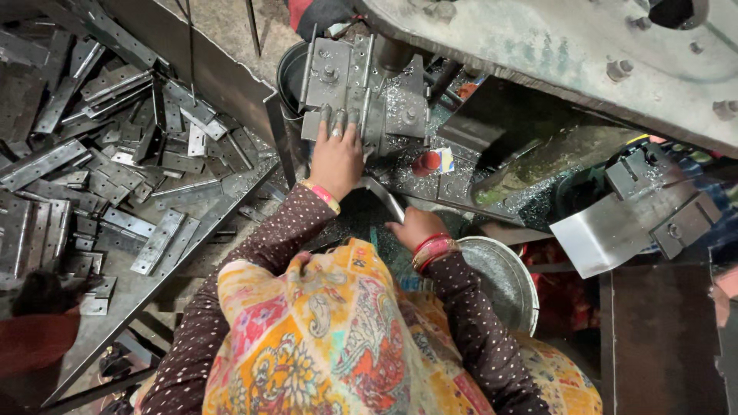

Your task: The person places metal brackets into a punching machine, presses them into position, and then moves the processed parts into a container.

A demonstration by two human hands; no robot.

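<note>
My left hand [336, 154] reaches forward and lies flat against the grey metal die block [361, 88] of a press machine, fingers spread on its lower edge. My right hand [411, 225] sits lower, just under the machine's bed, with fingers curled; whether it holds a part I cannot tell. Both wrists wear bangles above dotted brown sleeves. A patterned orange cloth covers my lap.
A large heap of flat perforated metal strips [115, 154] fills a tray on the left. A round metal bowl [500, 280] stands beside my right arm. A bent steel chute [607, 230] and the heavy machine frame [553, 46] occupy the right. A red knob [427, 163] sits on the bed.
</note>
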